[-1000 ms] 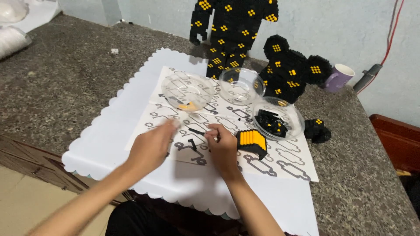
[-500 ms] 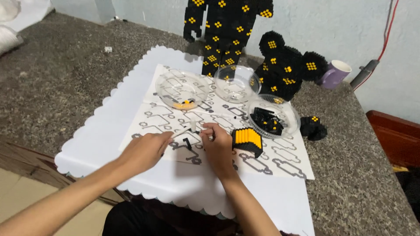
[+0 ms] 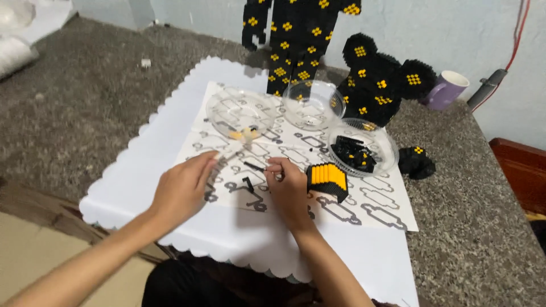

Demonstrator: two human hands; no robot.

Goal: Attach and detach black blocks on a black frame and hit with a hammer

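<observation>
L hand (image 3: pixel 185 190): clenched on pale tweezers (image 3: pixel 227 153), tips aimed toward orange bits in near dish (image 3: pixel 242 111).
R hand (image 3: pixel 287 190): fingertips pinched on thin black rod (image 3: pixel 254 166), held just above sheet.
Rod: between both hands, near centre of sheet; a 2nd small black pc (image 3: pixel 248 183) lies just below it.
Block (image 3: pixel 327 179): black/yellow, just beside R hand, resting on sheet.
Sheet (image 3: pixel 375 213): printed w/ outline diagrams, laid on white scalloped mat (image 3: pixel 142 170).
Dishes: 3 clear; mid one (image 3: pixel 313 102) near empty, right one (image 3: pixel 364 148) w/ black pcs.
Changed vs 1 s ago: view shifted closer; hands kept at same spot, L hand opened up slightly around tweezers, R pinch drawn in tighter. Work judged still at the pick-and-fit stage, no pc yet added to block.
Behind: tall figure (image 3: pixel 296 40) & round-eared head (image 3: pixel 381 85), mug (image 3: pixel 446 90).
</observation>
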